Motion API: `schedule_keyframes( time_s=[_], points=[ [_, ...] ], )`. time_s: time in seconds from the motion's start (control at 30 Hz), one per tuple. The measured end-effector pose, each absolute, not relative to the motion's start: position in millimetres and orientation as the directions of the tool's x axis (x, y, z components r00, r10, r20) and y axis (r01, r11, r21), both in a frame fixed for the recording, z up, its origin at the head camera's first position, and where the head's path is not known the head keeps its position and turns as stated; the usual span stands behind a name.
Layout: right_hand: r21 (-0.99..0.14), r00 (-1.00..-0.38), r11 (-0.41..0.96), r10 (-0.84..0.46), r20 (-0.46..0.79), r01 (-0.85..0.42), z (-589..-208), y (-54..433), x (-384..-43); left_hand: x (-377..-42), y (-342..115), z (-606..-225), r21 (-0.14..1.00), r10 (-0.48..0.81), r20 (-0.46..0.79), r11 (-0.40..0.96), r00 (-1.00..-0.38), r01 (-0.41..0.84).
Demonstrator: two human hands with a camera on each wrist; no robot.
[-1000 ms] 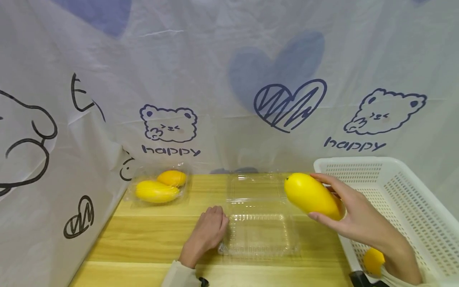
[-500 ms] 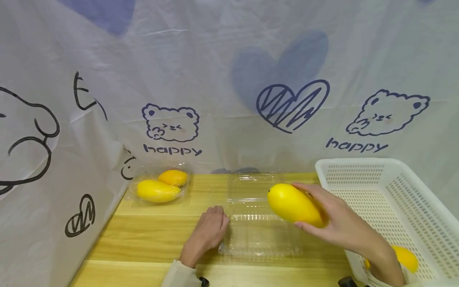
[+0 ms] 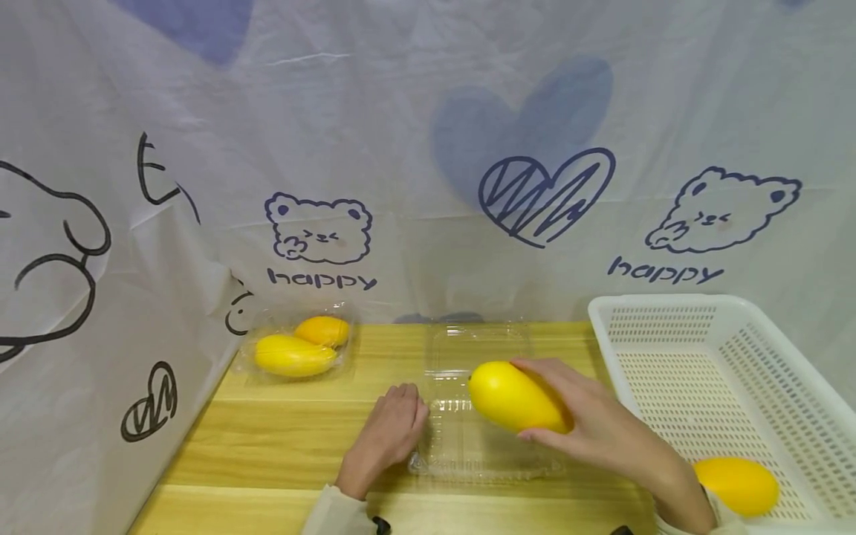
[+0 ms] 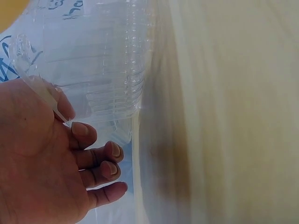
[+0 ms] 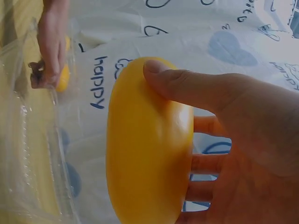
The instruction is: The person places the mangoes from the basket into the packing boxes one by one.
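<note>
My right hand [image 3: 588, 416] holds a yellow mango [image 3: 515, 397] above the right part of an open clear plastic clamshell box [image 3: 461, 457]. In the right wrist view the thumb lies over the top of the mango [image 5: 145, 144], with the fingers behind it. My left hand [image 3: 388, 431] is at the left side of the box. The left wrist view shows the box's rim [image 4: 49, 95] between that hand's thumb and index finger, the other fingers loosely bent. The box's lid [image 3: 451, 349] lies folded back toward the wall.
At the right stands a white perforated basket [image 3: 605, 357] with another mango [image 3: 738, 487] near its front. Two mangoes [image 3: 294, 357] lie in clear plastic packaging at the back left. A printed white cloth [image 3: 414, 148] hangs behind the wooden table [image 3: 267, 438].
My right hand has carried the mango left from beside the basket to over the box. The mango in the basket has come into fuller view. My left hand stays at the box.
</note>
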State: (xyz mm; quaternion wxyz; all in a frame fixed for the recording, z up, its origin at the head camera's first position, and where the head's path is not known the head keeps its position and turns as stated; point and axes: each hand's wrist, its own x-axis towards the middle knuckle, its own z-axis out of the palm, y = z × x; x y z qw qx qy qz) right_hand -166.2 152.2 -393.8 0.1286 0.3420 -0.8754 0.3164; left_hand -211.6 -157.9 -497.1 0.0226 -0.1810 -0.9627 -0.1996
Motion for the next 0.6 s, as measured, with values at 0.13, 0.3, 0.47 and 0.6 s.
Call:
schedule_keyframes(
  time_s=[0.13, 0.3, 0.47, 0.6],
  points=[
    [-0.455, -0.733, 0.574, -0.524, 0.434, -0.681, -399.4, 145.3, -166.7, -212.1, -157.9, -497.6, 0.374, 0.346, 0.123, 0.852, -0.930, 0.366],
    [-0.486, -0.753, 0.577, -0.541, 0.374, -0.656, -407.1, 136.4, -167.4, -212.4, -158.1, -497.1, 0.372, 0.348, 0.124, 0.852, -0.929, 0.369],
    [-0.510, -0.758, 0.570, -0.566, 0.324, -0.644, -415.4, 129.0, -168.2, -211.7, -157.7, -495.7, 0.372, 0.343, 0.121, 0.854, -0.931, 0.363],
    [-0.522, -0.766, 0.576, -0.571, 0.295, -0.630, -421.0, 124.7, -168.5, -211.1, -157.4, -494.8, 0.378, 0.346, 0.113, 0.852, -0.931, 0.362]
  ],
)
